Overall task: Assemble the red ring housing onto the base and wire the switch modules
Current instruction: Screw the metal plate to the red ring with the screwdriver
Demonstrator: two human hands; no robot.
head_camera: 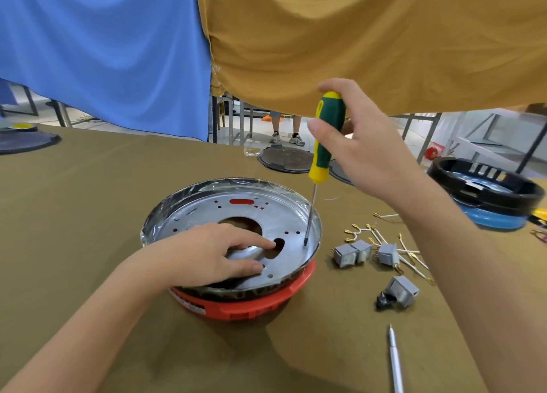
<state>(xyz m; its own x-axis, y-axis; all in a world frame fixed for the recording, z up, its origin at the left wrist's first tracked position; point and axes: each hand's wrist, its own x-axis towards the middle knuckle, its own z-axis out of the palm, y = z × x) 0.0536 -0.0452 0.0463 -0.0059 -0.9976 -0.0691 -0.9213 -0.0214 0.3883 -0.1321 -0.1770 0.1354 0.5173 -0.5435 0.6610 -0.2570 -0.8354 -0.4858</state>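
The silver base (236,215) sits upside down on top of the red ring housing (245,301) at the middle of the counter (88,215); the left hand (213,253) presses flat, fingers spread, on the base, while the right hand (364,144) grips the green-and-yellow screwdriver (325,135), whose tip stands at the base's right rim. The fastening looks under way, not finished. The grey switch modules (370,253) and white wires (393,244) lie loose just right of the base, so the wiring seems untouched.
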